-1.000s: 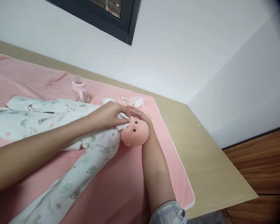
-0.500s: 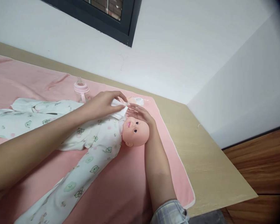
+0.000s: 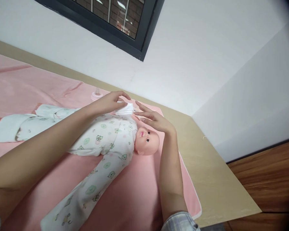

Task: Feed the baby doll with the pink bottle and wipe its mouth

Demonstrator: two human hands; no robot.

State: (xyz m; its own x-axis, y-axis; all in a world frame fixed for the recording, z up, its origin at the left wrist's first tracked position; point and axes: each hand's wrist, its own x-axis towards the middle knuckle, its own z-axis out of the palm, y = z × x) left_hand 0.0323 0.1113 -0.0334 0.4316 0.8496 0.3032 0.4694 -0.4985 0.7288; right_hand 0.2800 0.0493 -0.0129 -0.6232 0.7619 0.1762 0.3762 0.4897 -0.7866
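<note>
A baby doll [image 3: 148, 141] lies on its back on a pink mat, its head towards the right. It wears a white top [image 3: 110, 138] printed with green animals, and matching trousers [image 3: 38, 123]. My left hand [image 3: 109, 102] reaches across the doll's body, thumb and fingers closed on a folded piece of white fabric [image 3: 125, 109] by the far shoulder. Whether this fabric belongs to the far sleeve I cannot tell. Beyond the doll's head, my right hand [image 3: 156, 119] has its fingers stretched towards the fabric, with nothing held. The near sleeve [image 3: 86, 189] lies stretched out towards me.
Behind my left hand stands a baby bottle [image 3: 96, 93] with a pink collar, partly hidden. The pink mat [image 3: 137, 189] covers much of a wooden tabletop [image 3: 207, 179]. A white wall with a dark-framed window [image 3: 142, 41] rises behind it.
My right hand has moved away from the white fabric, its fingers now spread. My left hand still has the fabric. The view has shifted, showing more of the window.
</note>
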